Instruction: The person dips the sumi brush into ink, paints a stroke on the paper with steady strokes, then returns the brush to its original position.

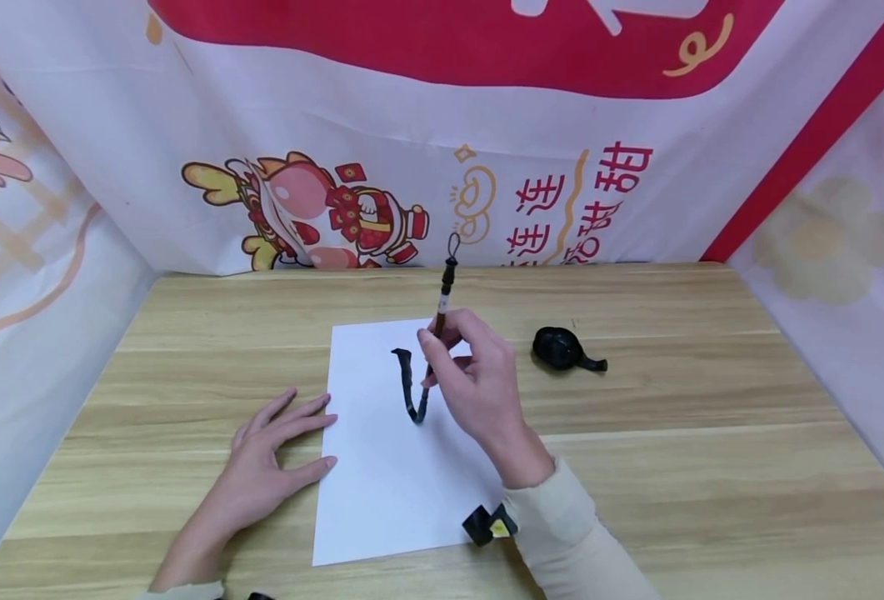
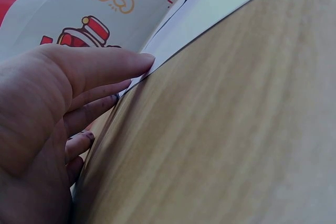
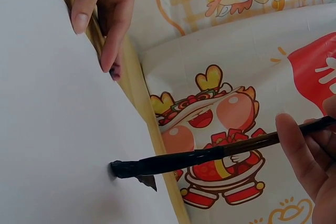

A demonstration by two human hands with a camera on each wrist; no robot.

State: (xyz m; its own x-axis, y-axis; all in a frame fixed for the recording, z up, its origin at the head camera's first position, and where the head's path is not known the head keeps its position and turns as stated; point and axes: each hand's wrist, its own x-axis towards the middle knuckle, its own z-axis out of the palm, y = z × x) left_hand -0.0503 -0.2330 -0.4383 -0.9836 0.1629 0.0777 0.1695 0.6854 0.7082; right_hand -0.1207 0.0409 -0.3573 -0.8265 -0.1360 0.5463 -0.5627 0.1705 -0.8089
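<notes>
My right hand (image 1: 481, 379) pinches a calligraphy brush (image 1: 442, 310) with a brown handle and a hanging loop on top. The brush stands nearly upright, its dark tip touching a white sheet of paper (image 1: 382, 500). A black ink stroke (image 1: 406, 375) runs down the sheet and hooks to the right at the brush tip. In the right wrist view, the wet black bristles (image 3: 126, 169) press on the paper. My left hand (image 1: 262, 467) lies with fingers spread at the sheet's left edge, thumb and fingertips touching it; dark smudges show on some fingertips in the left wrist view.
Right of the paper, a small black glossy dish with a short handle (image 1: 559, 348) sits on the wooden table (image 1: 681, 467). A printed cloth (image 1: 277, 92) hangs behind the table, with more cloth at both sides. A black device (image 1: 479, 525) is at the right wrist.
</notes>
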